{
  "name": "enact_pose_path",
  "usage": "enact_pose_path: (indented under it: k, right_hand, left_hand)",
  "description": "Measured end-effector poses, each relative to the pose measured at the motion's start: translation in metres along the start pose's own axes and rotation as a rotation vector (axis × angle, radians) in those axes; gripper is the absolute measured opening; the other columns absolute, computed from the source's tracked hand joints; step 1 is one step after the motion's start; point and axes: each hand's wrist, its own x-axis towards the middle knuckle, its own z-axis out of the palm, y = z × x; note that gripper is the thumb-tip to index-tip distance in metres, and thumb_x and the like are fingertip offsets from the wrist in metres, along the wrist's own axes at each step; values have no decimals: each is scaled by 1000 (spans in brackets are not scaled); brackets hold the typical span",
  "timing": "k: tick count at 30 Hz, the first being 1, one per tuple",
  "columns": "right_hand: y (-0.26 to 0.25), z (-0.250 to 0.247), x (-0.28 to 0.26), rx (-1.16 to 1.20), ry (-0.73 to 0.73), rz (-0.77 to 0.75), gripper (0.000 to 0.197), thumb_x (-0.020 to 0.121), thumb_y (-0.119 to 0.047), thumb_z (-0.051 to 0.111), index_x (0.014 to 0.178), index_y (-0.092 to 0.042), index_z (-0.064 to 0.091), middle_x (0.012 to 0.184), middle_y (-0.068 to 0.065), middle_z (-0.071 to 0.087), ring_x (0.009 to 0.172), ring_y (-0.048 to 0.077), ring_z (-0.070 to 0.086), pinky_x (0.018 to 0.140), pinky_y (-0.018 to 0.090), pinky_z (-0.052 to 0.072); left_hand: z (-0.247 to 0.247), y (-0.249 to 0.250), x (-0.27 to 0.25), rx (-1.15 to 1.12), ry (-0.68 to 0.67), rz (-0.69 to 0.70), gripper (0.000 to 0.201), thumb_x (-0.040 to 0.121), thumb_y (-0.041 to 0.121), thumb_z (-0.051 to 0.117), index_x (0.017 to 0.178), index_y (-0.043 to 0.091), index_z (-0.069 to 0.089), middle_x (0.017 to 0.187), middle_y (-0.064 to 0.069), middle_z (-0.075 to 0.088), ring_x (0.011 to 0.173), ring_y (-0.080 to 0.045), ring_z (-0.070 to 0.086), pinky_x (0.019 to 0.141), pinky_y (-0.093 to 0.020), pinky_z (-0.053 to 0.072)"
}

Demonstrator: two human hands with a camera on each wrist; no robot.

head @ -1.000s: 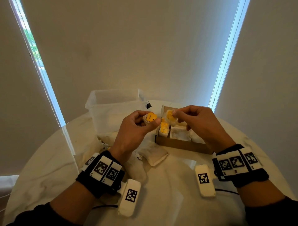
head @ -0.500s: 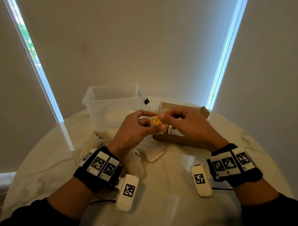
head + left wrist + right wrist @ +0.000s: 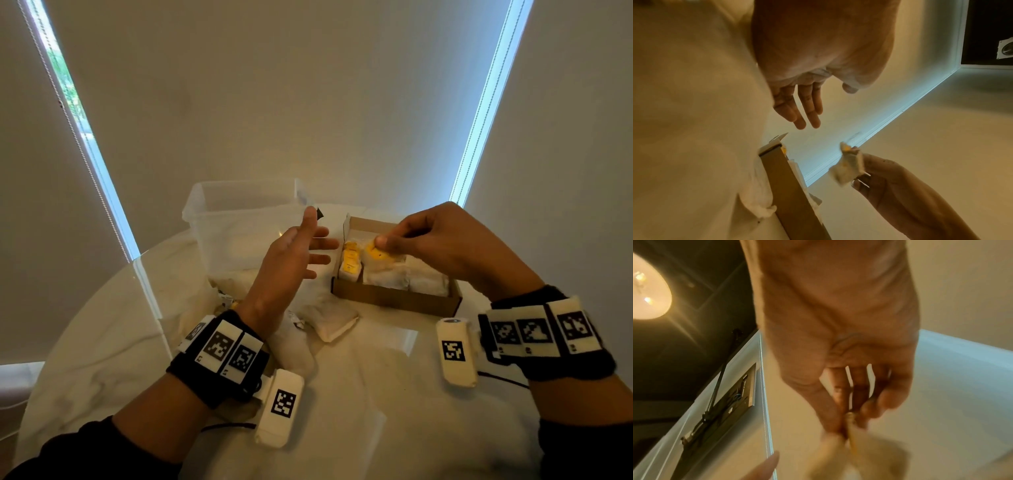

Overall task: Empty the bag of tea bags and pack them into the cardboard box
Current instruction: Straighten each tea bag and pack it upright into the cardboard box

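- The round table (image 3: 113, 346) has a pale, marbled, smooth top; its near half, this side of the cardboard box, lies bare.
- A clear plastic tub (image 3: 239, 219), rectangular with rounded corners, stands just left of the box and behind it.
- The cardboard box (image 3: 394, 298) is brown, shallow and open, with a raised flap at its far left corner; soft white tea bags with yellow tags fill its floor, and any print on the tags is too small to read.
- The right hand (image 3: 442, 246) hovers over the box, thumb and fingertips pinching a tea bag (image 3: 375, 255) by its yellow tag.
- The left hand (image 3: 291, 260) hangs just left of the box, fingers spread and straight, holding nothing.
- A loose tea bag (image 3: 330, 318), pillow-shaped, lies in front of the box's left corner.
- Both wristbands carry black-and-white square codes.
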Motion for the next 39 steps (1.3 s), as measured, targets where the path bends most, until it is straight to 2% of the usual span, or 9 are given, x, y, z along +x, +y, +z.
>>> enact_pose_path:
  k: [4, 9, 14, 19, 22, 26, 32, 35, 39]
  right_hand:
    - [-8, 4, -1, 77, -9, 2, 22, 84, -45, 84, 96, -27, 86, 93, -10, 81, 97, 8, 72, 86, 27, 55]
    - [-16, 8, 2, 193, 69, -31, 16, 88, -40, 83, 93, -25, 86, 95, -8, 80, 99, 11, 69, 82, 29, 51]
    - [-10, 22, 5, 270, 99, -31, 12, 92, -34, 81, 90, -23, 85, 80, -17, 77, 88, 2, 67, 78, 25, 46]
    - [-3, 31, 7, 304, 40, -9, 13, 91, -37, 80, 96, -26, 85, 84, -15, 79, 85, 0, 70, 79, 23, 48]
    - [-2, 33, 6, 285, 27, -33, 13, 91, -37, 80, 99, -27, 84, 87, -14, 80, 85, -4, 72, 77, 21, 49]
    - [-1, 37, 6, 304, 43, -28, 16, 90, -36, 82, 102, -26, 83, 92, -9, 81, 91, 8, 75, 82, 23, 53]
    - [3, 39, 6, 365, 81, 1, 17, 89, -40, 82, 101, -27, 83, 93, -9, 81, 92, 11, 75, 82, 26, 57]
    - [10, 33, 4, 432, 34, -6, 19, 96, -29, 77, 113, -24, 82, 107, -8, 81, 101, 10, 77, 87, 27, 62]
    - [18, 28, 6, 427, 54, -34, 27, 96, -16, 78, 121, -24, 77, 113, -1, 78, 104, 15, 77, 82, 27, 65]
  left_hand:
    - [0, -2, 1, 18, 14, 14, 53, 104, 70, 37, 118, 32, 72, 108, 15, 80, 102, -9, 75, 90, -38, 57]
    - [2, 1, -5, 5, 33, 94, 37, 102, 64, 50, 110, 39, 77, 105, 20, 78, 100, -3, 73, 83, -28, 53]
    - [3, -1, -5, -26, 9, 154, 29, 100, 55, 62, 111, 33, 78, 105, 17, 79, 96, -1, 72, 82, -24, 51]
    - [0, -10, -1, -8, 35, 249, 17, 98, 33, 76, 111, 23, 79, 102, 13, 80, 93, 2, 72, 74, -9, 52]
    - [-1, -12, -1, -31, 32, 232, 16, 98, 27, 77, 109, 17, 80, 96, 9, 80, 86, 3, 72, 70, -7, 51]
    - [0, -11, 1, -39, 15, 203, 15, 99, 28, 74, 108, 18, 79, 91, 11, 79, 83, 2, 71, 67, -8, 50]
    - [2, -14, -1, 34, -55, 236, 30, 95, 33, 78, 121, 18, 75, 110, 6, 80, 103, -8, 76, 87, -21, 61]
    - [0, -17, 2, 12, 10, 195, 28, 98, 29, 76, 122, 17, 76, 105, 7, 81, 94, 2, 75, 74, -12, 55]
    - [1, -18, 3, -22, 37, 178, 26, 99, 24, 75, 123, 13, 76, 106, 3, 79, 86, 7, 73, 67, -7, 52]
